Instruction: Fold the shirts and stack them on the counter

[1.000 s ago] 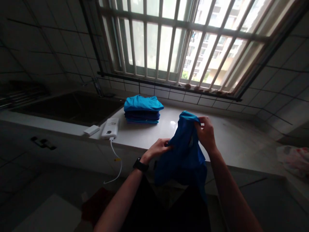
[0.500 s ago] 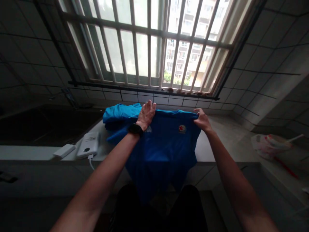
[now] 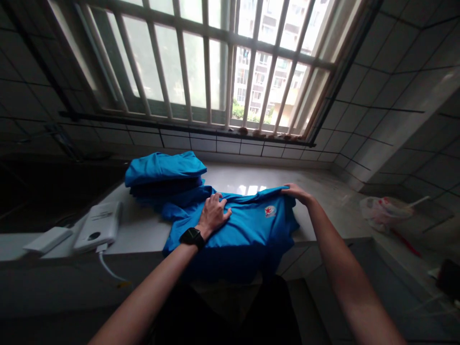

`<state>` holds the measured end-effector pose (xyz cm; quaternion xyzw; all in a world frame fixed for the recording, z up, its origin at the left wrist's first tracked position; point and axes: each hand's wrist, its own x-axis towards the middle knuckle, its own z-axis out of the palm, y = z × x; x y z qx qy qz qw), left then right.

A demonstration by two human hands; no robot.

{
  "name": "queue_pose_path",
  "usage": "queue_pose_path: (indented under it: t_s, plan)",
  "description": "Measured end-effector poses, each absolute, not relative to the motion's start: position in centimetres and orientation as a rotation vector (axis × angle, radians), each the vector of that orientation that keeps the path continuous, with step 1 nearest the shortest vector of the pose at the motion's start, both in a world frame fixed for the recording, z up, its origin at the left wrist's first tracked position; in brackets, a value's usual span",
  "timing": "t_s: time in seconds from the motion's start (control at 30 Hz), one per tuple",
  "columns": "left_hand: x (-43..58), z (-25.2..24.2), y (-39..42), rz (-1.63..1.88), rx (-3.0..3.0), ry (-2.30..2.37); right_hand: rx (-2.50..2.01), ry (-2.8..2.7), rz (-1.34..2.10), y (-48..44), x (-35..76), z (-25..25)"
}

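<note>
A blue shirt (image 3: 244, 230) with a small red-and-white badge lies across the counter, its lower part hanging over the front edge. My left hand (image 3: 213, 214), a dark watch on its wrist, rests on the shirt with fingers spread. At the shirt's upper right corner, my right hand (image 3: 295, 191) pinches the fabric, which rises in a fold there; its fingertips are partly hidden by the cloth. Behind and left of the shirt sits a stack of folded blue clothes (image 3: 165, 167), which the shirt's left side touches.
Left on the counter (image 3: 140, 235) lie a white power bank (image 3: 98, 225) with a cable and a small white box (image 3: 48, 239). A dark sink (image 3: 53, 191) is beyond them. To the right sits a plastic bag (image 3: 383, 211). A barred window (image 3: 204, 72) is above.
The shirt has come down from a raised hold and now lies over the counter. Both hands are lower, and the left now lies on the fabric. The view has shifted.
</note>
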<state>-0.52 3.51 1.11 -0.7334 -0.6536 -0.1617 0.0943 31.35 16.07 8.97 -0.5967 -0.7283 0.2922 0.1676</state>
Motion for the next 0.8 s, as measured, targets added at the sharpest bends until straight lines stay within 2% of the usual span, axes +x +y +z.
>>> queue_pose_path:
  t_s: [0.1,0.2,0.4,0.67,0.8]
  plan:
    - [-0.2,1.4,3.3,-0.414,-2.236,-1.943,-1.875,-1.816,0.155,15.9,30.1,8.7]
    - [-0.2,0.9,3.6,-0.433,-2.207,-2.001,-1.764,-1.895,-0.203,14.1,27.3,6.9]
    - [-0.9,0.0,4.1,-0.373,-2.344,-1.959,-1.633,-2.517,0.197,10.7,22.3,1.4]
    - [-0.7,1.7,5.1,-0.161,-2.223,-2.153,-1.55,-2.495,0.272,13.0,24.6,0.9]
    - [0.0,2.3,6.7,-0.11,-2.079,-2.184,-1.736,-2.296,0.187,13.3,25.2,0.5]
